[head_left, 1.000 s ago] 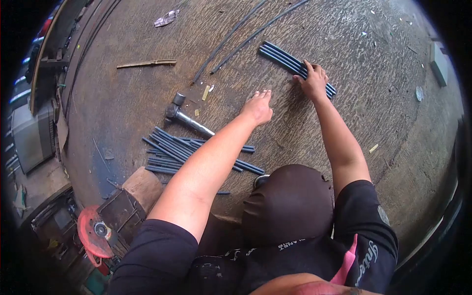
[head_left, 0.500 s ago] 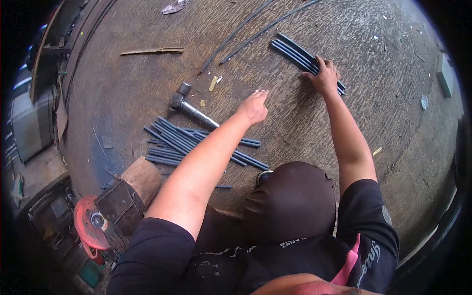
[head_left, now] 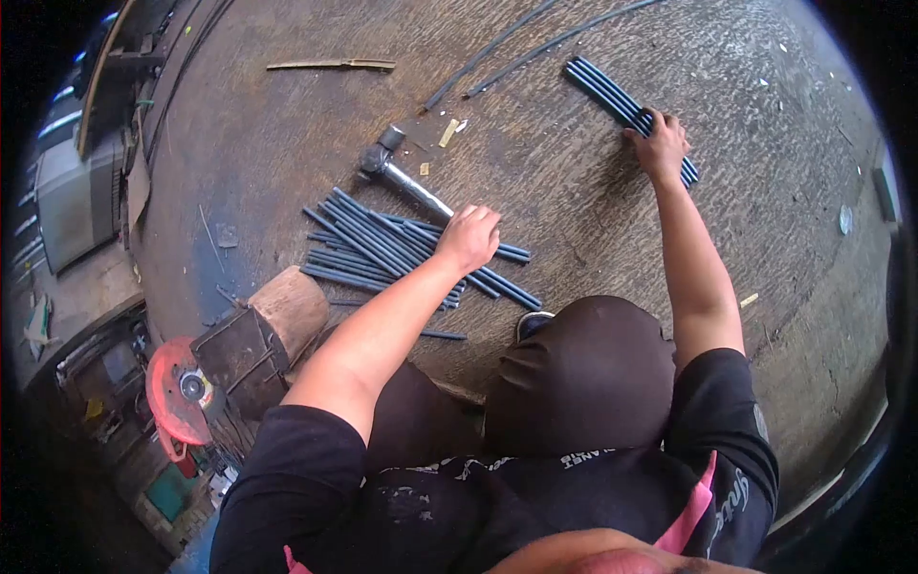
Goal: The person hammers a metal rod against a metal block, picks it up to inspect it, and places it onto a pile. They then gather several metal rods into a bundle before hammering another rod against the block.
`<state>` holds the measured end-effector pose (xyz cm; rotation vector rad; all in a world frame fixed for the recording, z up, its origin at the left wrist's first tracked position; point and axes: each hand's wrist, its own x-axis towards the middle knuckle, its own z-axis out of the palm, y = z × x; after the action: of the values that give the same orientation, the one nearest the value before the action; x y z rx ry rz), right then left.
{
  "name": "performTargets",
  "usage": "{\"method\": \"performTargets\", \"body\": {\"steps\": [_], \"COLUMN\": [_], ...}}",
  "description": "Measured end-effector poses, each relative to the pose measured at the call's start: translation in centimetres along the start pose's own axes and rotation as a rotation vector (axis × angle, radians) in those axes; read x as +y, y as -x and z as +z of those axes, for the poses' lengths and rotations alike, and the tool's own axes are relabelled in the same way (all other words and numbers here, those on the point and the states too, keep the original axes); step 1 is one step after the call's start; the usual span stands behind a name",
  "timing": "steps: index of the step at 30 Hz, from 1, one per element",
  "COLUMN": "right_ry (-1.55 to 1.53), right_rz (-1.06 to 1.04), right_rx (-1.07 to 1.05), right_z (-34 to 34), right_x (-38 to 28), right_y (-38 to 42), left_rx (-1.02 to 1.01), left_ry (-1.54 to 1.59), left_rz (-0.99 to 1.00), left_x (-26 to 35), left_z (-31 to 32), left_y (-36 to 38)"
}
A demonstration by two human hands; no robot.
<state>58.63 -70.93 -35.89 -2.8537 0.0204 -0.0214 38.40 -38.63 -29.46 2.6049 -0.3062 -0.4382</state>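
Observation:
My right hand [head_left: 662,145] is wrapped over a small bundle of dark rods [head_left: 604,91] lying side by side on the floor at the upper right. Over the larger, crisscrossed pile of rods [head_left: 359,234] is my left hand [head_left: 470,236], its fingers together and bent; the palm side is hidden, so whether it grips a rod is unclear. A metal hammer [head_left: 411,188] lies just above that pile, its handle end next to my left hand.
Two long rods [head_left: 535,48] lie at the top. A thin wooden strip [head_left: 330,65] is at the upper left. A red disc-shaped tool guard [head_left: 172,387] and a wood block [head_left: 290,308] are at lower left. A grey box [head_left: 81,206] stands at far left.
My left hand has moved back from bare floor to the large pile of rods. The rods under my right hand now lie closer together. The whole view has shifted slightly.

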Motion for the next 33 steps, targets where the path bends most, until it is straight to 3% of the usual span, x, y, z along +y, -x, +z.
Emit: {"method": "performTargets", "body": {"steps": [8,13,19,23,25,26,27,29,30,33], "right_ry": [0.008,0.028,0.048,-0.146,-0.305,-0.364,-0.428,-0.482,-0.554,-0.531], "right_rz": [0.04,0.048,-0.104,-0.269,-0.406,-0.382,-0.508,-0.69,-0.714,-0.735], "right_rx": [-0.102,-0.141,0.053,0.01,-0.13,-0.329,-0.41,-0.477,-0.573,-0.547], "right_z": [-1.0,-1.1,-1.9,-1.7,-0.2,-0.3,0.1,-0.1,0.7,2.5], "right_x": [-0.2,-0.5,-2.8,-6.1,-7.8,-9.2,-9.6,-10.8,-10.9,-11.1], "right_y": [-0.2,-0.4,0.6,3.3,6.4,8.2,10.2,13.7,15.1,17.2], "left_rx": [-0.185,-0.18,-0.18,-0.168,-0.168,-0.19,-0.211,-0.234,-0.257,-0.237], "left_ry": [-0.217,-0.286,-0.284,-0.297,-0.286,-0.29,-0.294,-0.296,-0.302,-0.308], "left_rz": [0.089,0.12,0.136,0.156,0.153,0.128,0.104,0.095,0.077,0.097], "left_x": [2.0,2.2,1.7,1.1,1.0,1.0,1.1,1.3,1.2,1.0], "left_z": [1.7,2.6,2.9,3.2,3.2,3.3,3.4,3.2,3.1,3.4], "left_y": [1.5,1.3,1.1,1.0,0.8,0.6,0.4,0.1,-0.1,0.1]}}
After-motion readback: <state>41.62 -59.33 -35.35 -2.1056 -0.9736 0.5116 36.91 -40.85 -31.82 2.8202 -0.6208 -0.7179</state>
